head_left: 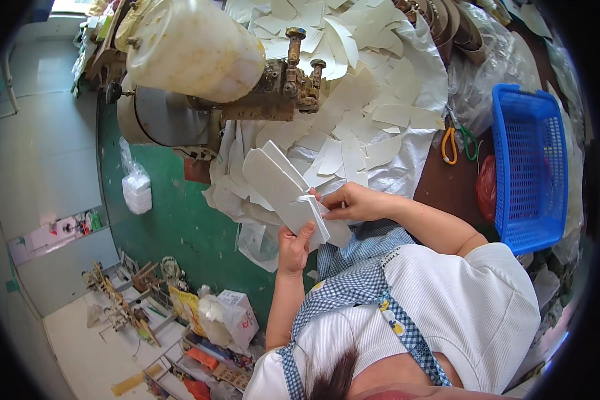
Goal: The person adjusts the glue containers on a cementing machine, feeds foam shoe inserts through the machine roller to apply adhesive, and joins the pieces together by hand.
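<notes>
My left hand (295, 248) is closed round the lower end of a stack of white cut sheet pieces (280, 183), long with rounded ends, held tilted in front of my apron. A shorter bundle of white pieces (311, 217) lies across the stack's near end, by my left thumb. My right hand (355, 202) has its fingers bent and pinched at the right edge of that bundle; its fingertips are partly hidden. Just beyond my hands, a large heap of similar loose off-white pieces (343, 153) spreads over a white plastic sheet (407, 170).
A machine with rusty metal fittings (273, 93) and a cloudy plastic tub (193, 53) stands at the far left. To the right are orange-handled scissors (449, 147), green-handled scissors (470, 143), a red plastic bag (487, 190) and a blue basket (503, 160). Brown curved pieces (447, 27) lie behind.
</notes>
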`<state>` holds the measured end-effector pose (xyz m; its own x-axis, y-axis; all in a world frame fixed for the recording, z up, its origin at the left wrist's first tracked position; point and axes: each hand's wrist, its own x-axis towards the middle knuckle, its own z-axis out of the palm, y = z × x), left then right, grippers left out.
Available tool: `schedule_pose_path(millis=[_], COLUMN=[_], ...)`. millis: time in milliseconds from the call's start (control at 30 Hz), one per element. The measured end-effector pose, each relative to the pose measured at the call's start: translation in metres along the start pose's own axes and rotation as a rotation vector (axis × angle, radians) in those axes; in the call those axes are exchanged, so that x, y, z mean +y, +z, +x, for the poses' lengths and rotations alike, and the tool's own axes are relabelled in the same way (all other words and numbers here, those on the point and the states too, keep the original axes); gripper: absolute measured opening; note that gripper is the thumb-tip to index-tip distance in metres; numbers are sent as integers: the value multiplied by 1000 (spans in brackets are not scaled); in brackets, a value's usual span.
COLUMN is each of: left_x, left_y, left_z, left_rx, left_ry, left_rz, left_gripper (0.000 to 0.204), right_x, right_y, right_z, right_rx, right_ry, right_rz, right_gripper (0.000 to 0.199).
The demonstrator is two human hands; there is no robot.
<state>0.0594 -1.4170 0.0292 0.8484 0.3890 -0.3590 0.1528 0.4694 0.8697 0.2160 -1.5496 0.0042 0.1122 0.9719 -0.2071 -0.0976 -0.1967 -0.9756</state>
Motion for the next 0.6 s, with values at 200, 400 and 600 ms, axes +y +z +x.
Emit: schedule_pose_path(millis=[200,400,600], left_x=[48,129,172], left_y=[-81,-248,-362], left_z=[-69,-140,-178], left_rx=[-76,-112,-373], left_ry=[155,261,89], left_rz=[24,52,-137], left_gripper=[39,47,39], right_x=[-40,-74,-105], right_y=[110,206,285], right_z=[20,76,173], right_rx=[511,876,934], right_ry=[-174,-242,-169], right_rz=[-105,154,431], right_gripper=[19,17,17])
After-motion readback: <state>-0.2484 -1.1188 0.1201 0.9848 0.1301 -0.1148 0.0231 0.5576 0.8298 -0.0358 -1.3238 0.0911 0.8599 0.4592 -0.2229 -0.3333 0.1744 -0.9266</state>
